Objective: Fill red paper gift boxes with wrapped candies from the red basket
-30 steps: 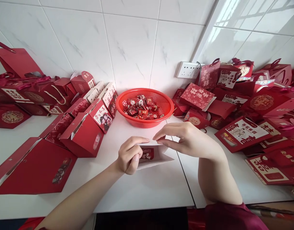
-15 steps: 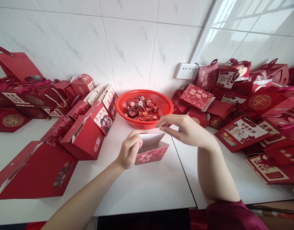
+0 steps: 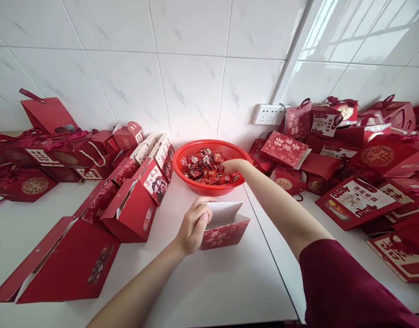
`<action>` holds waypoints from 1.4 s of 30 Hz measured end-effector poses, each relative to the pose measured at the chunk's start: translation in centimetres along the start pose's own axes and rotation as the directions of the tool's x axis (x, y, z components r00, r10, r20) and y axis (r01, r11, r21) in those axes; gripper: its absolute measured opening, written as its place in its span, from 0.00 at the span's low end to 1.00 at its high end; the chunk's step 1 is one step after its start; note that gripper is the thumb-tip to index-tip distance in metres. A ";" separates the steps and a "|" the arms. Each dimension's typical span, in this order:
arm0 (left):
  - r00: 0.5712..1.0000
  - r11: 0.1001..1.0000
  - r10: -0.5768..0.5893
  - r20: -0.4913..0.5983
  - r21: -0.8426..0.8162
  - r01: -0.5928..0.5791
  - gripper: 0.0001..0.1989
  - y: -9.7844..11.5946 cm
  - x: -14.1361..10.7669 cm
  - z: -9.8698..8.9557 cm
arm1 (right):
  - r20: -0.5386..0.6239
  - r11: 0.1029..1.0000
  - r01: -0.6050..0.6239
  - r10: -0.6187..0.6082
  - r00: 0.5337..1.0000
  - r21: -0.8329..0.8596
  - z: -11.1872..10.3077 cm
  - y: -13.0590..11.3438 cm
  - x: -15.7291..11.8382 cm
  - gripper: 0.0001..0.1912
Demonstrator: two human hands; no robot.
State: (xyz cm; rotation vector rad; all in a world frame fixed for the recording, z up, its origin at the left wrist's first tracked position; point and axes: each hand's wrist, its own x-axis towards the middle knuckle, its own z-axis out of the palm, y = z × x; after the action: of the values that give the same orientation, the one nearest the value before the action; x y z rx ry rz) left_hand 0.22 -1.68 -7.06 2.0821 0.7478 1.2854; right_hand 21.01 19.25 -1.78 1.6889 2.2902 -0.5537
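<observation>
My left hand [image 3: 195, 226] is closed on the left edge of an open red gift box [image 3: 226, 236], which stands on the white table with its white inside showing. The box has pale characters on its front. Behind it sits a red plastic basket [image 3: 192, 187] with many red-wrapped candies [image 3: 204, 165]. My right hand [image 3: 234, 166] reaches into the right side of this basket, fingertips down among the candies. Those fingers are mostly hidden, so whether they grip a candy does not show.
Open red gift boxes [image 3: 132, 212] stand in rows on the left, with handled gift boxes [image 3: 35, 155] behind them. A heap of red gift boxes [image 3: 356, 196] covers the right side. A power socket [image 3: 270, 114] is on the tiled wall behind.
My right hand has gone from above the gift box forward into the basket of candies. My left hand keeps its hold on the box. The view has tilted up a little.
</observation>
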 end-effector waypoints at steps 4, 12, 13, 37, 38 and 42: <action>1.000 1.000 -0.012 0.006 -0.014 0.012 0.18 0.0 -0.1 -0.1 | 0.080 0.999 -0.041 0.043 0.996 -0.032 0.9 -0.5 2.2 0.18; 1.000 0.999 -0.020 0.006 -0.028 0.020 0.18 0.0 -0.2 0.0 | 0.013 0.997 -0.083 0.083 0.996 0.002 2.1 0.7 3.2 0.21; 1.000 0.999 -0.020 0.006 -0.028 0.020 0.18 0.0 -0.2 0.0 | 0.016 0.997 -0.075 0.074 0.997 0.014 1.9 0.9 3.2 0.22; 0.839 0.823 0.542 -0.035 0.222 -0.522 0.12 1.9 -0.9 1.4 | -0.766 0.414 0.757 -0.190 0.614 0.505 4.5 -0.9 -17.2 0.18; 0.851 0.833 0.523 -0.045 0.237 -0.499 0.12 1.8 -0.8 1.3 | -0.774 0.397 0.774 -0.205 0.599 0.494 4.3 -1.2 -18.4 0.17; 0.883 0.864 0.461 -0.087 0.273 -0.424 0.14 1.3 -0.7 0.8 | -0.739 0.425 0.791 -0.331 0.587 0.439 3.9 -1.6 -21.8 0.16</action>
State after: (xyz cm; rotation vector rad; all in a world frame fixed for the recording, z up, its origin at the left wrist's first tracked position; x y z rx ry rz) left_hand 0.92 -3.24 -6.82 2.4814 0.5226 1.6849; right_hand 25.99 -1.62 3.90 1.2720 3.4984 -1.5343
